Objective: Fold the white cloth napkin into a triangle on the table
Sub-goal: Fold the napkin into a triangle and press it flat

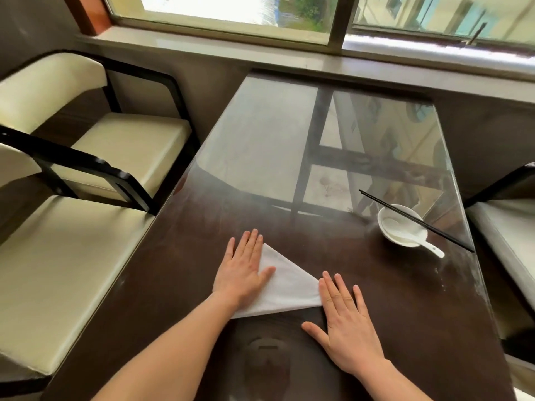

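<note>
The napkin [286,287] is lying as a flat triangle on the near middle of the table [173,285]. The left hand [241,267] is pressing on its left part, fingers straight. The right hand [347,325] is resting flat on the table right beside its right corner, fingers spread wide, holding nothing. A bowl [401,240] with a spoon [428,246] and chopsticks [445,237] is sitting far right.
</note>
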